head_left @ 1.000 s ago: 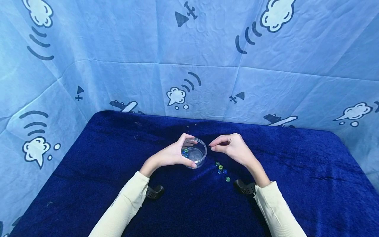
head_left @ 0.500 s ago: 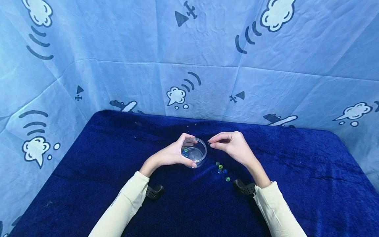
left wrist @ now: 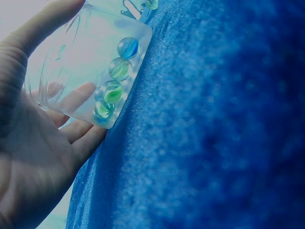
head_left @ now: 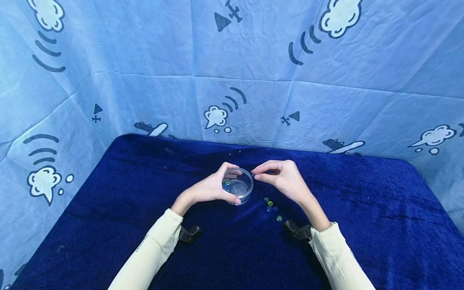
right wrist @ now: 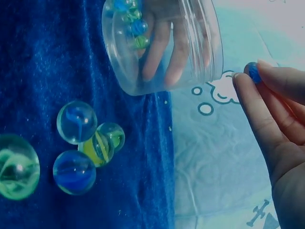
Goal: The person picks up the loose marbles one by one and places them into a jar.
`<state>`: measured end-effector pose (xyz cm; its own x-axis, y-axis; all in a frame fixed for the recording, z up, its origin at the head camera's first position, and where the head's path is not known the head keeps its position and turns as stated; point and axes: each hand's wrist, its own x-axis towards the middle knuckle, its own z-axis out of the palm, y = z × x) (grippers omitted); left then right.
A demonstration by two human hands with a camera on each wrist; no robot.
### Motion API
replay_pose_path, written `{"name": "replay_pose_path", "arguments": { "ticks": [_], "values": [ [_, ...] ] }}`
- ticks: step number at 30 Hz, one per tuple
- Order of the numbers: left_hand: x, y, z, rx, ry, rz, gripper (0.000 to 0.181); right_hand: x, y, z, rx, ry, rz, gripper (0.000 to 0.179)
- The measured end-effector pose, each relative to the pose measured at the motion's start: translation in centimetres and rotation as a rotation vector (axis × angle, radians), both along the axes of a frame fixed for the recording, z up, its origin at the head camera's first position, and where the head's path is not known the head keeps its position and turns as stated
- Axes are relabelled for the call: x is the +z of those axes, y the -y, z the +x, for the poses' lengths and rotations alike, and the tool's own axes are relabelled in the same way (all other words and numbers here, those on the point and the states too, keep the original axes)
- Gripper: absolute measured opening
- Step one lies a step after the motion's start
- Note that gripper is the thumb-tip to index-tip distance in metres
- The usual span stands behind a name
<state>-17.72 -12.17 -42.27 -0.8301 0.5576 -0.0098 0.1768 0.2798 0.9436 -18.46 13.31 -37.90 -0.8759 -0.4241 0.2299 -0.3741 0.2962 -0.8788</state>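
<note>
A clear plastic jar [head_left: 245, 199] is gripped by my left hand [head_left: 212, 187], thumb at the near side and fingers round the far side. Several green and blue glass marbles [left wrist: 112, 91] lie at its bottom, seen through the wall in both wrist views. Thumb and index fingertip of my right hand [head_left: 284, 177] pinch a blue marble [right wrist: 253, 72] just right of the jar's mouth, mostly covered by the fingers. In the right wrist view it stands a short gap outside the rim [right wrist: 217, 43].
Several loose marbles, among them a blue marble [right wrist: 74, 171] and a large-looking green marble [right wrist: 18, 167], lie on the dark blue velvet cloth [head_left: 232, 257] below the right hand. A printed light-blue curtain [head_left: 152, 96] hangs behind the table.
My right hand has risen slightly and moved left with the pinched marble, closer to the jar's rim. The left hand and jar have stayed almost in place.
</note>
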Motion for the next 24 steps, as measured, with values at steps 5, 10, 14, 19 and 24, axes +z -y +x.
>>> {"name": "replay_pose_path", "arguments": {
  "ticks": [5, 10, 14, 19, 24],
  "values": [
    [0.0, 0.0, -0.1, -0.004, -0.006, 0.002, 0.092, 0.1, 0.3, 0.2, 0.014, 0.002, -0.014, 0.009],
    [0.1, 0.1, 0.0, -0.008, -0.006, -0.001, 0.092, 0.1, 0.7, 0.4, 0.019, -0.003, 0.006, 0.009],
    [0.0, 0.1, 0.0, -0.007, -0.001, -0.007, 0.093, 0.2, 0.8, 0.5, 0.018, -0.006, 0.03, 0.009],
    [0.0, 0.0, -0.1, -0.007, 0.006, -0.006, 0.093, 0.3, 1.0, 0.8, 0.025, -0.005, 0.038, 0.009],
    [0.0, 0.1, -0.1, -0.01, 0.008, -0.002, 0.092, 0.4, 1.1, 0.9, 0.034, -0.018, 0.047, 0.009]
  ]
}}
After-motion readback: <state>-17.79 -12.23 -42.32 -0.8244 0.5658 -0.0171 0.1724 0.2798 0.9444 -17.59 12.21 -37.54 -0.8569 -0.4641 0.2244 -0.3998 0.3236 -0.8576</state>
